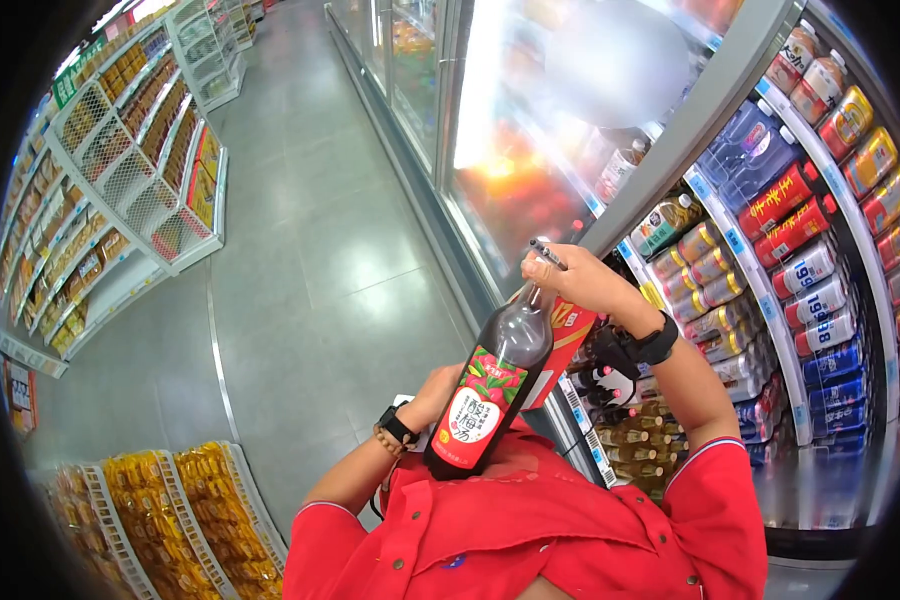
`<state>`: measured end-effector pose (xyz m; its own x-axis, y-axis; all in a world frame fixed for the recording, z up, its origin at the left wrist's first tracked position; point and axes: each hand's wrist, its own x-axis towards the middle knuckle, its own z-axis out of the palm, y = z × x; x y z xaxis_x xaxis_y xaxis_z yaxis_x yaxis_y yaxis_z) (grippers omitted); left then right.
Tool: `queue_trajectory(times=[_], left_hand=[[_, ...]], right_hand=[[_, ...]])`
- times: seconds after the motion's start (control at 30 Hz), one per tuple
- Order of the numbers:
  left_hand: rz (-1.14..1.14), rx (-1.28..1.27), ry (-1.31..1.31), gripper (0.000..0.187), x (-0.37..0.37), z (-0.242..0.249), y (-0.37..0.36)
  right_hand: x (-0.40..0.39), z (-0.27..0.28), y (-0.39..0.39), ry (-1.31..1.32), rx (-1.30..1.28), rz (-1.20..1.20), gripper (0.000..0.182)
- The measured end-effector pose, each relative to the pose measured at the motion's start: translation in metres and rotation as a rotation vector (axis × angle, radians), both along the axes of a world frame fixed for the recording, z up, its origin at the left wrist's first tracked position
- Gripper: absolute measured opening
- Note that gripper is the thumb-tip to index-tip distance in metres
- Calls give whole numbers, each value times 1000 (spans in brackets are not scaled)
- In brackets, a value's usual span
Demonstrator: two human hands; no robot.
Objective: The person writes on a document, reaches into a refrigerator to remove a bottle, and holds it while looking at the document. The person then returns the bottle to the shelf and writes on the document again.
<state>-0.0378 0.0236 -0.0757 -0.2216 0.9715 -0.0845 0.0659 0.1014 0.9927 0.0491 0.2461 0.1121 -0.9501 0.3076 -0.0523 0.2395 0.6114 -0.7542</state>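
Note:
A large dark bottle with a red, green and white label leans diagonally before my chest, its neck pointing up and right. My right hand is closed at the bottle's neck, with a dark pen-like object between its fingers. Beside the bottle's left side is my left hand, fingers partly hidden behind it, with a bit of something white below. Behind the bottle, a red and gold printed carton or card shows under my right hand; how it is held is hidden.
An open cooler door stands at the upper right. Shelves of cans and bottles fill the right side. Wire-sided snack shelves stand at the upper left, yellow packaged goods at the lower left. A grey tiled aisle runs between.

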Motion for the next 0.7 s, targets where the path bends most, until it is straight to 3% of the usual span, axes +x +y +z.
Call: queue_trajectory(times=[0.2, 0.7], left_hand=[[23, 62, -268, 25, 3, -39, 7], [-6, 88, -229, 29, 3, -21, 10]], right_hand=[[2, 21, -4, -101, -45, 98, 48], [16, 36, -20, 63, 60, 127, 42]])
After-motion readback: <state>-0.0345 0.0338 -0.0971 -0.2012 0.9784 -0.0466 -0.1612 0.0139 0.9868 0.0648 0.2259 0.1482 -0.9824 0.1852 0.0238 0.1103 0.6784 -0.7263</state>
